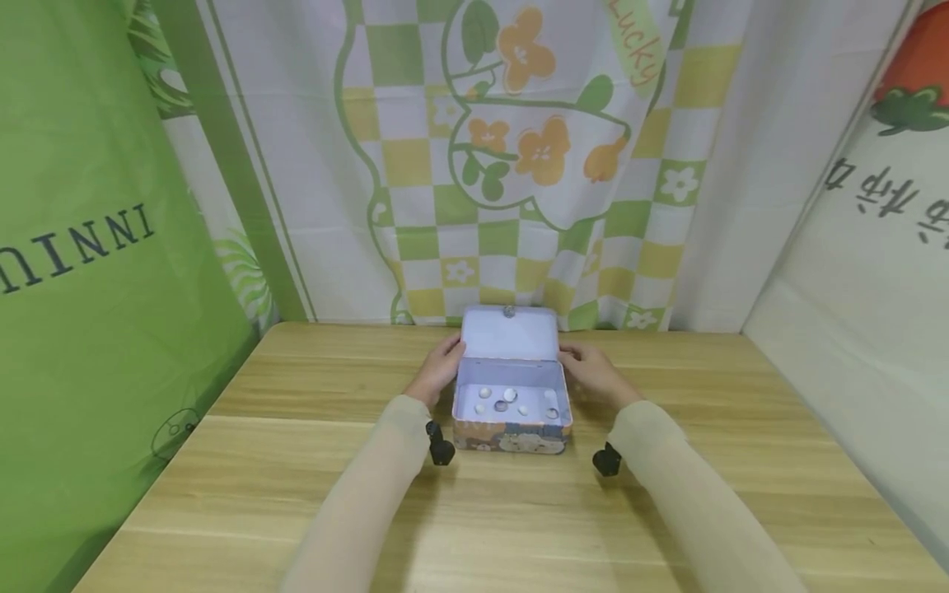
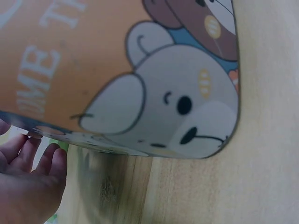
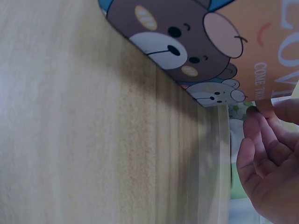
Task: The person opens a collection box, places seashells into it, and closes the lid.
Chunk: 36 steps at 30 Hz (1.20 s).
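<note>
A rectangular tin box [image 1: 511,438] with cartoon bears and an orange printed side stands on the table, its hinged lid [image 1: 508,333] raised at the back. Several small rounded pieces, whitish and greyish-purple, lie scattered on the tin's pale floor. My left hand [image 1: 437,369] grips the lid's left edge near the hinge; the left wrist view has its curled fingers [image 2: 58,163] at the tin's far corner. On the opposite side, my right hand [image 1: 596,372] pinches the lid's right edge, thumb and fingers meeting at the back corner in the right wrist view.
The wooden table [image 1: 296,494] ends at the back against a checked, flowered curtain [image 1: 415,231]. Green cloth [image 1: 89,371] hangs on the left and white cloth [image 1: 853,329] on the right. A small round metal clasp [image 1: 508,311] sits at the lid's upper edge.
</note>
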Motion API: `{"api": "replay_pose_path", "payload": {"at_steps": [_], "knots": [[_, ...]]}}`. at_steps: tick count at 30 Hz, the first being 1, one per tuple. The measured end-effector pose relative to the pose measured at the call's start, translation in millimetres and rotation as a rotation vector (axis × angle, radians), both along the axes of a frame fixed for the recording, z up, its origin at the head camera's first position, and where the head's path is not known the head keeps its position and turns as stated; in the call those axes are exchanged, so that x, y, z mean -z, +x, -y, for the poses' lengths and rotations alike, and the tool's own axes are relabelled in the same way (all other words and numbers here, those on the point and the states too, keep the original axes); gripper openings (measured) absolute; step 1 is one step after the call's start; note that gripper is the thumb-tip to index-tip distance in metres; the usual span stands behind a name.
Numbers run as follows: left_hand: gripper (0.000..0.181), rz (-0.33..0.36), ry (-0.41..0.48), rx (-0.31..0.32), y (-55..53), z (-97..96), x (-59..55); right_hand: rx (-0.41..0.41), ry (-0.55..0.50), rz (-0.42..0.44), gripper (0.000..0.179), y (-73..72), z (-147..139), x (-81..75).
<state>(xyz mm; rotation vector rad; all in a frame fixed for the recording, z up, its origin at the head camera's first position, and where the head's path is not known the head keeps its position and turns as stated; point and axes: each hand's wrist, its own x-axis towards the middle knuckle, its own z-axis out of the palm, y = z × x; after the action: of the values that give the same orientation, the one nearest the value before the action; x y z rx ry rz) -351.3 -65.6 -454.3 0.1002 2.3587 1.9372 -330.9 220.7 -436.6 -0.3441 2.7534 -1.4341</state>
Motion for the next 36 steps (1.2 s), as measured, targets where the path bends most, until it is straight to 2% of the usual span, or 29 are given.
{"api": "replay_pose_path", "payload": {"at_steps": [5,11,15,19,20,28,36], "knots": [[0.047,-0.045,0.048,-0.053,2.5,-0.5,-1.5,0.016,-0.041,0.031,0.045,-1.2,1,-1.0],[0.044,-0.023,0.126,-0.096,0.9,-0.2,-3.3,0.047,-0.099,0.022,0.044,1.4,5,-4.5],[0.045,-0.037,0.170,-0.081,2.9,2.0,-8.0,0.068,-0.131,-0.010,0.043,1.5,5,-4.9],[0.043,-0.069,0.210,-0.101,4.4,2.5,-9.9,0.074,-0.137,-0.044,0.044,3.3,5,-6.9],[0.042,-0.077,0.220,-0.113,0.7,2.6,-5.4,0.073,-0.135,-0.048,0.044,3.4,4,-7.3],[0.038,-0.119,0.271,-0.129,3.0,6.0,-8.5,0.069,-0.140,-0.045,0.045,4.4,2,-10.1],[0.037,-0.131,0.244,-0.103,9.0,11.2,-13.5,0.067,-0.151,-0.026,0.040,9.8,3,-14.8]]}}
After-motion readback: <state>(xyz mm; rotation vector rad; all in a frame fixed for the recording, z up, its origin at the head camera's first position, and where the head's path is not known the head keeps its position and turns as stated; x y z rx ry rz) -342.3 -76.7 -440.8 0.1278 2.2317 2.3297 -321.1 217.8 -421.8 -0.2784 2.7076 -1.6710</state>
